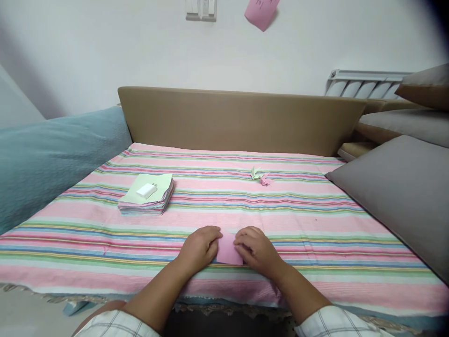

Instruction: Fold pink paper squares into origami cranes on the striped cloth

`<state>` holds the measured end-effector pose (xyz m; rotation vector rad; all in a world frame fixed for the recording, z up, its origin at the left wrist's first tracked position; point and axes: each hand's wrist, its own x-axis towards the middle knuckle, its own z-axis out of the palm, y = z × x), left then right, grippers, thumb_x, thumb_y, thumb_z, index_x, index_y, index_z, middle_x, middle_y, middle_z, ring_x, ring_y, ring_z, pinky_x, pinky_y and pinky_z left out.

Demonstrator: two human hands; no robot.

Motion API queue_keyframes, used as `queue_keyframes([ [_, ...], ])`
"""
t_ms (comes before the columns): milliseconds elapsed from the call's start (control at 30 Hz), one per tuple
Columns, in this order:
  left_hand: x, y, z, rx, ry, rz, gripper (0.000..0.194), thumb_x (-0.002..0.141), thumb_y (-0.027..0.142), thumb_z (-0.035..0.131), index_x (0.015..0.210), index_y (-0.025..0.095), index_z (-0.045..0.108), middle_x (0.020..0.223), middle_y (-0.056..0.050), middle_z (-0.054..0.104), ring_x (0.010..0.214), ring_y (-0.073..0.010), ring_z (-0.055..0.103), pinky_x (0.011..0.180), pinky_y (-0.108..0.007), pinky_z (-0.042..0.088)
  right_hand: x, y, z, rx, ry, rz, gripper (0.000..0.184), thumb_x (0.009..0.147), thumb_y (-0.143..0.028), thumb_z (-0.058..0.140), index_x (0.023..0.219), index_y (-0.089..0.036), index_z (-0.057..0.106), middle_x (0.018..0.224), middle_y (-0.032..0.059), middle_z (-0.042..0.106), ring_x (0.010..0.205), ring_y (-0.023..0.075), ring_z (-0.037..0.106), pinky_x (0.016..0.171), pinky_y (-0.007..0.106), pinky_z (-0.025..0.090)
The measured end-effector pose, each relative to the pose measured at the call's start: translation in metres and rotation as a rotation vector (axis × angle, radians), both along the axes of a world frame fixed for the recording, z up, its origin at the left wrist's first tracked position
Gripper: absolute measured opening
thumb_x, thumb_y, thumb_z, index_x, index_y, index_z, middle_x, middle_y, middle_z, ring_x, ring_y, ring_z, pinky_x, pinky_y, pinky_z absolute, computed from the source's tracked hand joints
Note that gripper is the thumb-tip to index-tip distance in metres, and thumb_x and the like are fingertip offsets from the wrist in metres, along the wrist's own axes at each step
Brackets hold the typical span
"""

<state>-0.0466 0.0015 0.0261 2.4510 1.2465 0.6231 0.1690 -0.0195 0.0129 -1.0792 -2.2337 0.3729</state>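
Note:
A small pink sheet of paper [229, 250] lies on the striped cloth in front of me. My left hand [200, 246] pinches its left edge, the fingertips at the upper left corner. On the right side my right hand [257, 248] has its thumb and fingers closed on the paper's edge. Whether the sheet is folded in layers, I cannot tell. Farther back, a pale green folded paper crane [256, 174] and a pink one [265, 180] sit side by side.
To the left stands a stack of paper sheets [147, 207] with a white charger plug [146, 190] on top. A striped cloth [210, 210] covers the seat. Grey cushions [400, 187] flank the right, a blue-covered armrest [63, 159] the left, and a brown backrest [238, 121] the rear.

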Motion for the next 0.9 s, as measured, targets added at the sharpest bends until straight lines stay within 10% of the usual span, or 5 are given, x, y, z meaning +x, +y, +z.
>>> queue_keyframes([
  [200,-0.001,-0.001,-0.003,-0.079,0.023,-0.176,0.077,0.052,0.046,0.079,0.119,0.019,0.052,0.139,-0.015,0.038,0.127,-0.0277,0.036,0.103,-0.041,0.034,0.004,0.007,-0.008,-0.028,-0.019,-0.035,0.019,0.084,-0.021,0.047,0.095,-0.022,0.062,0.097,0.0049,0.065,0.091,0.0198,0.055,0.082,0.036,0.04],
  [667,-0.014,0.009,0.002,-0.021,0.063,-0.082,0.033,0.071,0.018,0.062,0.103,0.025,0.064,0.128,-0.008,0.052,0.116,-0.0239,0.047,0.098,-0.041,0.037,0.0,0.007,-0.009,-0.064,-0.053,-0.11,0.016,0.083,-0.026,0.051,0.092,-0.022,0.064,0.086,0.005,0.06,0.083,0.0197,0.054,0.077,0.036,0.041],
  [900,-0.011,0.009,0.003,-0.006,0.019,-0.102,0.03,0.074,0.02,0.058,0.104,0.024,0.062,0.114,-0.005,0.063,0.109,-0.0218,0.052,0.097,-0.04,0.037,0.001,0.01,-0.011,-0.039,-0.038,-0.081,0.022,0.084,-0.021,0.046,0.098,-0.022,0.062,0.124,0.0083,0.053,0.117,0.024,0.043,0.096,0.043,0.036],
])
